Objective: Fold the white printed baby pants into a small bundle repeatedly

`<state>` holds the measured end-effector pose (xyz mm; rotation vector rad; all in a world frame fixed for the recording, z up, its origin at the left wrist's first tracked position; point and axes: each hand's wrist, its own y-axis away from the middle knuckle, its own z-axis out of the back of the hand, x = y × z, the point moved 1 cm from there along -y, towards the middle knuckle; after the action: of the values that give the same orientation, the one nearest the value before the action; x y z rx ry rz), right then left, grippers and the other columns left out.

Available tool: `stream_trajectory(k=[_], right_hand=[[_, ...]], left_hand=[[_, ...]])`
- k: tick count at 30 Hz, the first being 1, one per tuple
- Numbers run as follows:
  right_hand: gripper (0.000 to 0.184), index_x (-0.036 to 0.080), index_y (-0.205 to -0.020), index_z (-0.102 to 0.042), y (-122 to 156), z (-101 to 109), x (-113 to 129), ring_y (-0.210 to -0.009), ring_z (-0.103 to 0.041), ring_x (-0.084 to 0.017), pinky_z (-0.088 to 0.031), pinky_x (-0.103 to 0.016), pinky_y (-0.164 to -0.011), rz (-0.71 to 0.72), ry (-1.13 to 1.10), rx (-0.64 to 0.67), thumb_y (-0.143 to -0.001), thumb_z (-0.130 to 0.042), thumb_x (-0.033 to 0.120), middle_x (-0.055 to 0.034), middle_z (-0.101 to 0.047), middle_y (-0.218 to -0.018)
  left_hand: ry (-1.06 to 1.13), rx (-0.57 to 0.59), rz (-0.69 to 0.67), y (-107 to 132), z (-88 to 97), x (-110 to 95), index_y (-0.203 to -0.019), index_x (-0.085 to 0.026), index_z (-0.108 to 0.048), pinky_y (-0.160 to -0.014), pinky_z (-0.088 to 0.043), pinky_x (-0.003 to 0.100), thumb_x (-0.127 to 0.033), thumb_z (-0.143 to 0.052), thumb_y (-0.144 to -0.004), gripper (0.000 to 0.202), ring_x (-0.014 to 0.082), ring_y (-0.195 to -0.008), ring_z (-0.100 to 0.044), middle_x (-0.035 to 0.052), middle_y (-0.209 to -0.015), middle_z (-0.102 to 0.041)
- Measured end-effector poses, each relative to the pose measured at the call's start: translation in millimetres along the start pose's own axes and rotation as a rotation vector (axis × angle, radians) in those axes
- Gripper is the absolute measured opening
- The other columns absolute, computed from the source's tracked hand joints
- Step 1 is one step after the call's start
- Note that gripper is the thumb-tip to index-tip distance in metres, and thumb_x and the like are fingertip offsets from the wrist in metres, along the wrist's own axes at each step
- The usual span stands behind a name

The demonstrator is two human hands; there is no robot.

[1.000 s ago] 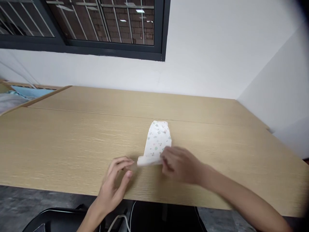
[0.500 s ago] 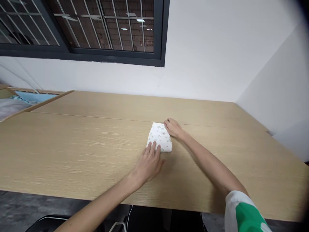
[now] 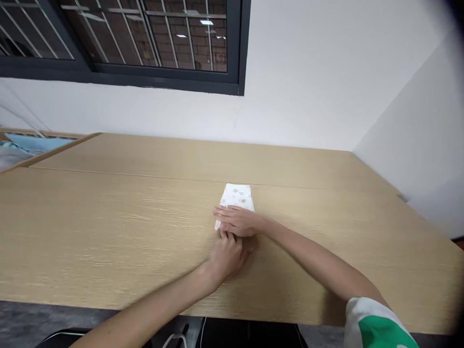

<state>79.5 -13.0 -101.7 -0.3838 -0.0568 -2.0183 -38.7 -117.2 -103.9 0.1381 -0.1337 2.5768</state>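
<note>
Patterned cloth (image 3: 237,194), near part hidden, right hand (image 3: 239,222) across it

Right hand (image 3: 237,222) across patterned cloth (image 3: 237,194) on table (image 3: 108,232); left hand (image 3: 226,253) at near edge.

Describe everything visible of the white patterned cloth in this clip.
The white cloth looks like thin, soft fabric, printed with small, scattered, muted motifs. It lies flat on the wooden table, in a small, neat shape slightly narrower at its far end. The right hand lies across its nearer part, with a white corner showing at the left. The left hand has its fingers at the near edge; whether they grip it is hidden.
</note>
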Motion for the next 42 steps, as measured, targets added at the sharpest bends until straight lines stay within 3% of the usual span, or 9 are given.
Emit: stream_trajectory(k=[6, 16, 21, 23, 26, 31, 34, 38, 42], right_hand=[[0.055, 0.018, -0.159, -0.037, -7, 4, -43, -0.156, -0.023, -0.025, -0.020, -0.050, -0.127, -0.094, 0.156, -0.037, -0.111, -0.035, 0.044, -0.0116, -0.031, -0.166], [0.061, 0.011, -0.162, -0.024, -13, 22, -99, -0.157, -0.016, -0.027, -0.012, -0.051, -0.127, -0.296, 0.285, -0.074, -0.110, -0.025, 0.043, -0.0141, -0.021, -0.169], [0.057, 0.004, -0.158, -0.030, -5, 37, -77, -0.155, -0.018, -0.033, -0.016, -0.051, -0.124, -0.322, 0.414, -0.215, -0.108, -0.034, 0.031, -0.0208, -0.025, -0.167], [0.049, 0.007, -0.151, -0.042, 6, 41, -57, -0.146, -0.035, -0.035, -0.027, -0.050, -0.118, -0.316, 0.421, -0.266, -0.107, -0.035, 0.028, -0.0219, -0.040, -0.159], [0.037, 0.013, -0.126, -0.062, 29, 40, -24, -0.117, -0.057, -0.031, -0.040, -0.046, -0.102, -0.312, 0.353, -0.231, -0.108, -0.038, 0.035, -0.0176, -0.065, -0.126], [0.039, 0.016, -0.106, -0.065, 68, 28, 11, -0.099, -0.060, -0.029, -0.044, -0.041, -0.089, -0.277, 0.266, -0.143, -0.097, -0.060, 0.054, -0.0138, -0.067, -0.107], [0.028, 0.016, -0.106, -0.063, 79, 19, 15, -0.100, -0.060, -0.029, -0.044, -0.041, -0.090, -0.271, 0.252, -0.156, -0.092, -0.068, 0.040, -0.0135, -0.067, -0.109], [0.013, 0.016, -0.106, -0.062, 81, 11, 9, -0.102, -0.061, -0.027, -0.044, -0.040, -0.092, -0.290, 0.213, -0.249, -0.097, -0.052, 0.018, -0.0137, -0.068, -0.109], [0.013, 0.018, -0.104, -0.060, 78, 14, 4, -0.099, -0.061, -0.025, -0.046, -0.038, -0.089, -0.310, 0.106, -0.329, -0.102, -0.047, 0.020, -0.0117, -0.067, -0.105]], left_hand=[[0.071, -0.075, 0.064, 0, -7.8, 0, -0.149, -0.002, -0.047, -0.101, -0.044, 0.063, -0.051, -0.058, -0.093, 0.075, 0.0532, -0.135, -0.049, 0.0377, -0.146, -0.049], [0.055, -0.043, 0.060, 4, -5.0, -2, -0.151, -0.002, -0.043, -0.106, -0.041, 0.062, -0.045, -0.056, -0.096, 0.072, 0.0540, -0.138, -0.045, 0.0379, -0.151, -0.043], [0.140, -0.022, -0.106, -6, 11.4, 37, -0.130, -0.007, -0.058, -0.093, -0.053, 0.047, -0.025, -0.044, -0.102, 0.036, 0.0358, -0.116, -0.065, 0.0248, -0.128, -0.065], [0.197, -0.032, -0.154, -10, 16.6, 60, -0.112, -0.013, -0.064, -0.086, -0.055, 0.041, -0.020, -0.041, -0.102, 0.026, 0.0283, -0.097, -0.069, 0.0158, -0.109, -0.070], [0.217, -0.074, -0.174, -14, 15.1, 86, -0.096, -0.016, -0.065, -0.086, -0.054, 0.041, -0.018, -0.048, -0.099, 0.018, 0.0265, -0.093, -0.069, 0.0123, -0.101, -0.070], [0.218, -0.071, -0.186, -17, 10.7, 96, -0.096, -0.017, -0.065, -0.086, -0.052, 0.039, -0.020, -0.043, -0.103, 0.023, 0.0254, -0.093, -0.068, 0.0116, -0.098, -0.071], [0.251, -0.045, -0.133, -20, 19.1, 95, -0.096, -0.017, -0.064, -0.082, -0.051, 0.038, -0.023, -0.037, -0.105, 0.029, 0.0240, -0.087, -0.067, 0.0110, -0.093, -0.070], [0.407, -0.022, -0.117, -24, 25.5, 107, -0.107, -0.018, -0.066, -0.088, -0.051, 0.039, -0.036, -0.042, -0.104, 0.030, 0.0254, -0.099, -0.067, 0.0110, -0.105, -0.071], [0.548, -0.009, -0.133, -28, 12.0, 127, -0.124, -0.021, -0.065, -0.104, -0.047, 0.041, -0.051, -0.067, -0.087, 0.048, 0.0306, -0.129, -0.057, 0.0119, -0.137, -0.064]])
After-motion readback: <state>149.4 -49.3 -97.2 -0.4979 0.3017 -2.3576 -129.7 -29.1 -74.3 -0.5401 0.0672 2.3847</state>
